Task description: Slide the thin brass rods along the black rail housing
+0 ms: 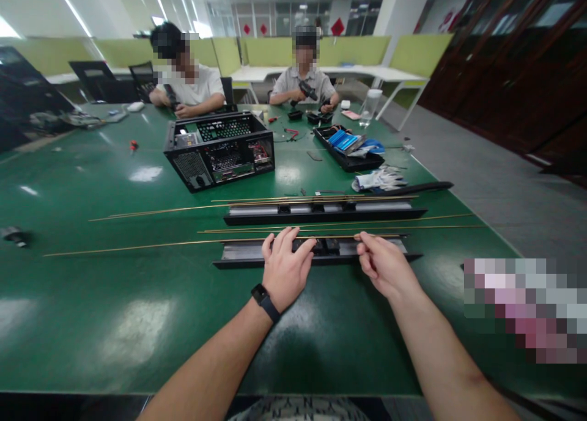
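My left hand [287, 265], with a dark watch on the wrist, rests with spread fingers on the nearer long black channel [243, 251], which has a silvery inside. Under and beside its fingertips sit black blocks [332, 245] in the channel. A thin brass-coloured rod [137, 247] runs along the channel's far edge and sticks out far to the left. Toward the channel's right end, my right hand [385, 262] pinches this rod between thumb and forefinger. Beyond lies a second black channel [257, 213] with more thin rods [174, 210] along it.
An open black computer case [220, 152] stands on the green table [92, 335]. To its right are a black tray [362, 162] with blue items, white gloves [380, 179] and a clear jug [369, 108]. Two people sit across, one holding a power drill [307, 90].
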`<state>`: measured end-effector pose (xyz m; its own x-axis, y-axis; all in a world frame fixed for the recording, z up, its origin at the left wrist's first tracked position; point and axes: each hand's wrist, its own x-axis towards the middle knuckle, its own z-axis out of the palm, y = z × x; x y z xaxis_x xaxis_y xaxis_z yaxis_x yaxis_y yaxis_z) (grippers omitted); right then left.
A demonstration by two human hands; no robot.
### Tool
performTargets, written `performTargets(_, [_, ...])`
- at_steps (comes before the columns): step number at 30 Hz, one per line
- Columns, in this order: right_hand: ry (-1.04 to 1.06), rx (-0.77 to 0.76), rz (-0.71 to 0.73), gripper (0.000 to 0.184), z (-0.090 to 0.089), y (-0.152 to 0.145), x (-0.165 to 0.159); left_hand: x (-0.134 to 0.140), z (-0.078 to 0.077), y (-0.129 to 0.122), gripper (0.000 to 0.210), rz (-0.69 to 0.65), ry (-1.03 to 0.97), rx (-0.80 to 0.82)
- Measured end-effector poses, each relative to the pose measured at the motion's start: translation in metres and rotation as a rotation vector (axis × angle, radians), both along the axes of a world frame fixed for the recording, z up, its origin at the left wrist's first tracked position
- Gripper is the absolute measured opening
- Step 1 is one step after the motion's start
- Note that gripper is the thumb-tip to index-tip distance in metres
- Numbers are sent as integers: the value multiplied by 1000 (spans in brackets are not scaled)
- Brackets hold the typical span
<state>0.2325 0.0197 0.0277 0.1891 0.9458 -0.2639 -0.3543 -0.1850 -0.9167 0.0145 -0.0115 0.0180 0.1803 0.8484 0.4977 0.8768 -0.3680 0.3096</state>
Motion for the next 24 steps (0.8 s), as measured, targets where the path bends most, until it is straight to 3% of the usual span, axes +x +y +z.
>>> performTargets(9, [49, -1, -79, 19, 1, 1, 3, 0, 0, 0, 29, -3, -6, -4])
performTargets(17, [-26, 3, 8, 29, -2, -1, 0, 0, 0, 0, 29, 0, -2, -10])
performTargets(24, [26, -18, -45, 20, 3, 0, -1, -1, 1, 0, 29, -6, -11, -1])
